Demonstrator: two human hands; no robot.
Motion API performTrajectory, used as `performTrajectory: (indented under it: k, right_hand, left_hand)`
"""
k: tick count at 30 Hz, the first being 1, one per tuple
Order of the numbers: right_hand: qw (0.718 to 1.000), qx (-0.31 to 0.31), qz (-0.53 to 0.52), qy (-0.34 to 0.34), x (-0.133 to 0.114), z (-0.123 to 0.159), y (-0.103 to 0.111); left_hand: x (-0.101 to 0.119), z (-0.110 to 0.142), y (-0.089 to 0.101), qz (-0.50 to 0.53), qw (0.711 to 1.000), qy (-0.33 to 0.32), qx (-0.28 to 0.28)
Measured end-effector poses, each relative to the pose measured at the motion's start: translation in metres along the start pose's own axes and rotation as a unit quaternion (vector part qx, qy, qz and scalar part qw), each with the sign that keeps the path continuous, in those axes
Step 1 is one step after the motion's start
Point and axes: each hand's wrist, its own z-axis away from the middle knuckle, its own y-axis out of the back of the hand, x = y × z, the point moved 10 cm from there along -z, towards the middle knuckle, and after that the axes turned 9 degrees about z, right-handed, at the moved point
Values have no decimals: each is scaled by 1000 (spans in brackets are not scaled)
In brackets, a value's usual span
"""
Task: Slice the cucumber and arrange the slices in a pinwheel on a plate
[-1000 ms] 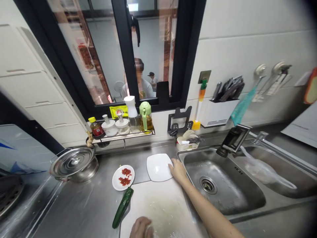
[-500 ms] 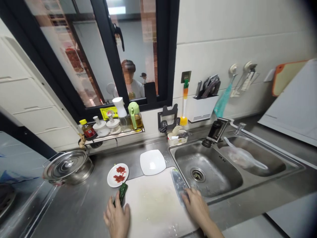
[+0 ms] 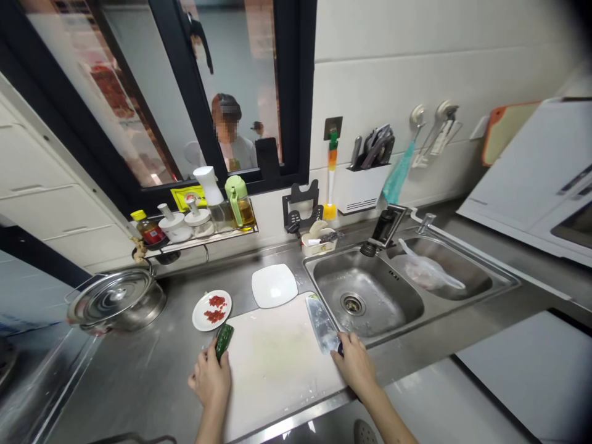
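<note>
My left hand (image 3: 210, 374) is closed around the lower end of a dark green cucumber piece (image 3: 224, 340). The cucumber is at the left edge of the white cutting board (image 3: 272, 364). On the board's right side lies a kitchen knife (image 3: 321, 325), its broad blade flat and pointing away from me. My right hand (image 3: 356, 365) has its fingers around the knife's dark handle, most of which they hide. Just beyond the cucumber stands a small white plate (image 3: 198, 316) with two little heaps of chopped red pieces. A square white plate (image 3: 274, 285) sits behind the board.
To the right is a double sink (image 3: 374, 302) with a faucet (image 3: 386, 228) and a plastic bag (image 3: 428, 271). A lidded pot (image 3: 120, 302) stands at left. Above the counter, a rack (image 3: 203, 239) holds seasoning bottles. A knife holder (image 3: 365, 188) hangs on the wall.
My left hand has closed on the cucumber piece. My right hand has shifted from beside the blade to the knife's handle. The view has tilted down and turned slightly right.
</note>
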Motion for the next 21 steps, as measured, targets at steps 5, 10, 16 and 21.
performTrajectory:
  k: [5, 10, 16, 21]
  right_hand:
    - [1000, -29, 4, -4, 3, -1, -6]
    - [999, -42, 8, 2, 0, -3, -10]
    - [999, -33, 8, 13, -1, -9, -12]
    - [998, -51, -43, -7, 5, -11, -14]
  left_hand:
    - [-10, 7, -16, 192, 975, 35, -103]
    - [12, 35, -33, 524, 802, 145, -247]
    - [65, 59, -22, 650, 642, 188, -360]
    - [72, 54, -22, 608, 694, 135, -361]
